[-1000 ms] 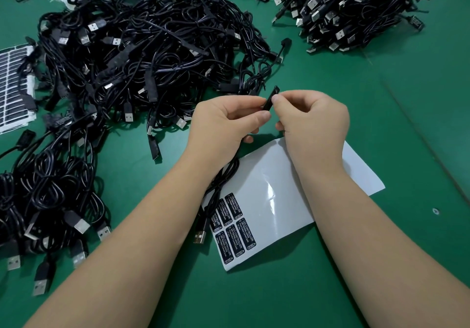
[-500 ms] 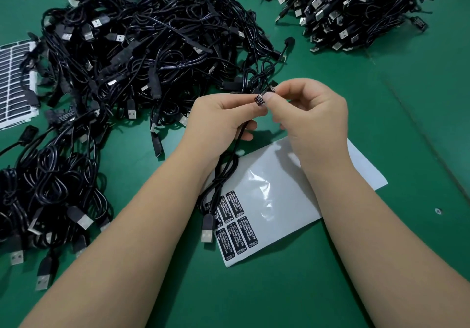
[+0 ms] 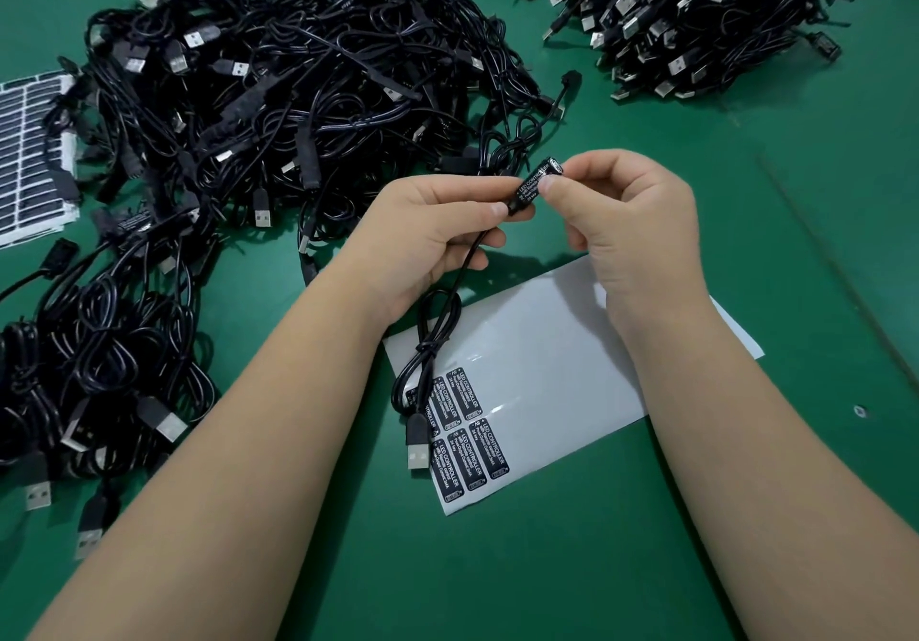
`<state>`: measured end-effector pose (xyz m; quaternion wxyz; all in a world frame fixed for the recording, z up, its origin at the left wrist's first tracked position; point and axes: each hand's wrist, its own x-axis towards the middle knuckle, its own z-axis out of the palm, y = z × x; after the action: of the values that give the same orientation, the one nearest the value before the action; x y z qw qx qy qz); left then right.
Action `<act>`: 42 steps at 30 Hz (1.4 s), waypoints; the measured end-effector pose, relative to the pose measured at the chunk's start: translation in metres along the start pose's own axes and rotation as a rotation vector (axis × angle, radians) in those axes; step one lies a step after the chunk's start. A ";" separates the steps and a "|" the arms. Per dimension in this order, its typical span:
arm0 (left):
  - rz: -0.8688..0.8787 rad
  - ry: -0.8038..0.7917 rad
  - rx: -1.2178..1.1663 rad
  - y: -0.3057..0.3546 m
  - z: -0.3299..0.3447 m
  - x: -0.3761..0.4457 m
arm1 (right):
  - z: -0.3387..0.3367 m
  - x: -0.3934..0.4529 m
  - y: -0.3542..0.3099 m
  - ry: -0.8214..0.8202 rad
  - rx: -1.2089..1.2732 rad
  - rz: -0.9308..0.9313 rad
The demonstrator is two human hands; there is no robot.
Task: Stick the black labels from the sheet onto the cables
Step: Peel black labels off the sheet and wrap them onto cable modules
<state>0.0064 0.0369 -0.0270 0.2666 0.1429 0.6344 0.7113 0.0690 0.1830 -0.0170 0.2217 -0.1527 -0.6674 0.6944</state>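
Both hands hold one black cable's small controller block (image 3: 536, 184), whose face carries a black label with white print. My left hand (image 3: 427, 237) grips its lower end and the cord; my right hand (image 3: 631, 222) pinches its upper end between thumb and fingers. The cord (image 3: 437, 337) hangs down in a loop, and its USB plug (image 3: 417, 446) rests on the label sheet (image 3: 547, 367). The white sheet lies under my hands on the green table, with several black labels (image 3: 462, 436) left at its near left corner.
A big tangled pile of black USB cables (image 3: 278, 93) covers the left and centre. Another heap of cables (image 3: 696, 18) sits at the far right. A second label sheet (image 3: 25, 158) lies at the left edge. Bare green table (image 3: 497, 566) stretches in front.
My hands have turned the controller block so its labelled face now points up. The cable's plug has slid a little further onto the sheet.
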 end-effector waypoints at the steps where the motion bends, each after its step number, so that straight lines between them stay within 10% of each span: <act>1: 0.000 0.000 -0.002 0.000 0.000 0.000 | 0.000 0.000 0.000 -0.002 -0.010 -0.001; 42: 0.035 0.303 0.100 -0.002 0.024 0.000 | 0.000 0.001 0.011 0.038 -0.212 -0.069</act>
<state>0.0197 0.0567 -0.0254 0.1480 0.0581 0.6993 0.6969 0.0671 0.1829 -0.0282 0.2409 -0.1654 -0.7376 0.6087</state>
